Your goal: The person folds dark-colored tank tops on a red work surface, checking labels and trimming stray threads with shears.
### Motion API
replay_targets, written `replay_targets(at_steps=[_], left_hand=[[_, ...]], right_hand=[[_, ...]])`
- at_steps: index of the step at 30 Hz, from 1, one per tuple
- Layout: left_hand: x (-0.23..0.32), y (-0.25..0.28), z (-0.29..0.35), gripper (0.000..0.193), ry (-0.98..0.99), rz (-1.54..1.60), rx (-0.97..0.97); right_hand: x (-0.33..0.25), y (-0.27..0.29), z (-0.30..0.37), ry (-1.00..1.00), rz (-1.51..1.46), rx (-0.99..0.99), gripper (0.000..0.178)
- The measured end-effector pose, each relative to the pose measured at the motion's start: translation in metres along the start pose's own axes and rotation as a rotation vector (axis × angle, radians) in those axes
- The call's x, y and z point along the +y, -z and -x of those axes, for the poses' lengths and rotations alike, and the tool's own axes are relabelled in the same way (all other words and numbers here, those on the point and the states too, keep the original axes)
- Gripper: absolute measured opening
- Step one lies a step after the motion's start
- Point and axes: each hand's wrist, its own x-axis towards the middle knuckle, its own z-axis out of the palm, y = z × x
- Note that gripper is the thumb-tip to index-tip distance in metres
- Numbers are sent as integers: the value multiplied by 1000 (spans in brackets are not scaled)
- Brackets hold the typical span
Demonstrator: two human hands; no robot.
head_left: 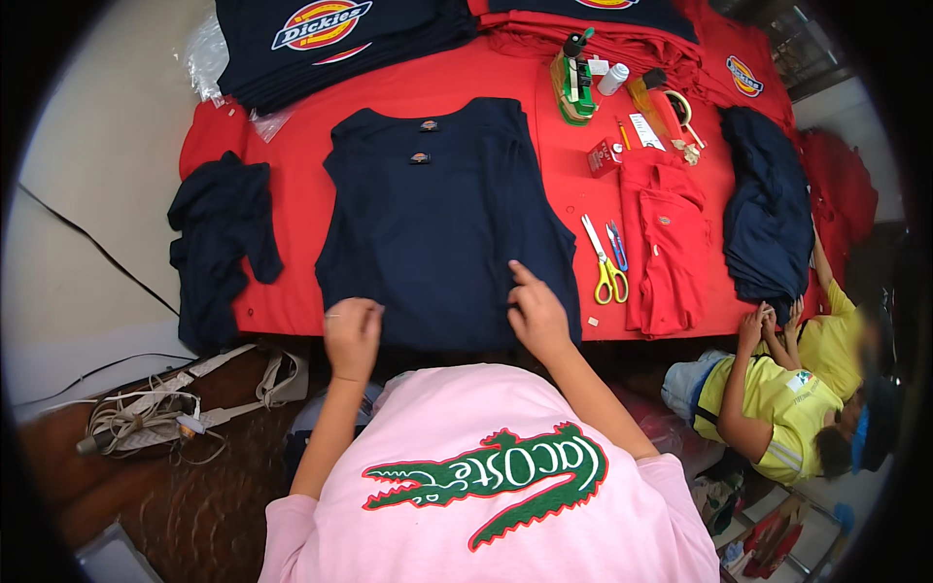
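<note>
A navy sleeveless shirt [437, 233] lies spread on the red-covered table in front of me. Two small patches sit one above the other near its neckline, and its edges look layered. At the shirt's lower left corner is my left hand [353, 335], its fingers curled in against the navy cloth. My right hand [539, 316] rests over the lower right part. Its index finger stretches out onto the fabric while the other fingers bend loosely, with nothing seen in them.
Yellow-handled scissors [607, 267] and blue thread snips [617, 245] lie right of the shirt, beside folded red garments [666, 243]. Farther back stands a green tape dispenser [575, 87]. Navy garments [222, 243] lie at left, more [768, 209] at right, near a person in yellow [777, 398].
</note>
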Motion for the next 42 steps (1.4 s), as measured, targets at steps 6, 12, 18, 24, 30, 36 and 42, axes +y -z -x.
replay_targets(at_steps=[6, 12, 18, 24, 30, 36, 42], left_hand=[[36, -50, 18, 13, -103, 92, -266], [26, -47, 18, 15, -100, 139, -296], [26, -53, 20, 25, -121, 136, -220], [23, -50, 16, 29, -130, 155, -185], [5, -47, 25, 30, -155, 168, -300], [7, -45, 25, 38, -150, 215, -312], [4, -42, 20, 53, -30, 342, -301]], right_hand=[[1, -30, 6, 81, 17, -279, 25], [4, -33, 6, 83, 11, -279, 27], [-3, -23, -9, 35, -85, -269, 31], [-54, -51, -109, 414, -162, -375, 43], [-70, -135, -176, 485, 278, -475, 59], [45, -116, -253, 81, 486, -370, 66], [59, -112, -259, 55, 482, -340, 62]])
